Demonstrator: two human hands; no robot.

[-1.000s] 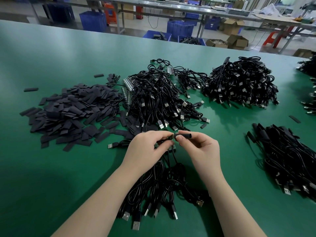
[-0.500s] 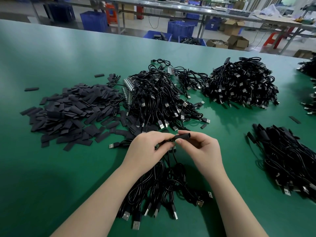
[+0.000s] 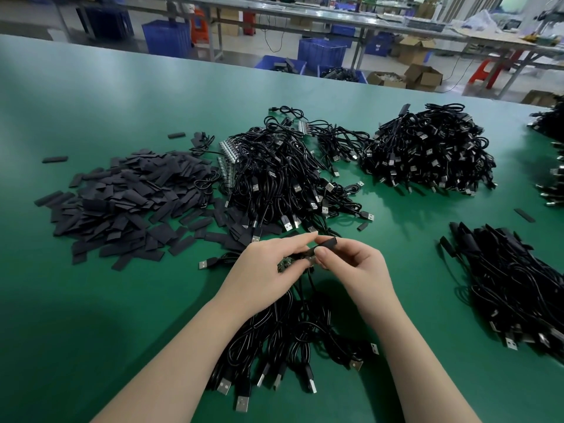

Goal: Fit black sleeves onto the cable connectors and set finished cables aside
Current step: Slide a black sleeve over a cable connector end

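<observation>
My left hand (image 3: 268, 270) pinches a cable's connector end, a small green circuit board (image 3: 287, 264), above the green table (image 3: 91, 300). My right hand (image 3: 351, 264) pinches a black sleeve (image 3: 326, 242) by its near end, tilted up to the right, its mouth at the board's tip. How far the sleeve covers the board is hidden by my fingers. A bundle of black USB cables (image 3: 283, 340) lies under both hands. Loose black sleeves (image 3: 122, 203) are heaped at the left.
Two heaps of black cables stand behind my hands, one in the middle (image 3: 274, 178) and one to the right (image 3: 427, 154). A pile of sleeved cables (image 3: 518, 285) lies at the right. More cables (image 3: 552, 166) sit at the far right edge.
The right hand has tilted the sleeve's far end upward and drawn it left toward the left hand's fingers. The green board now shows between my left fingers.
</observation>
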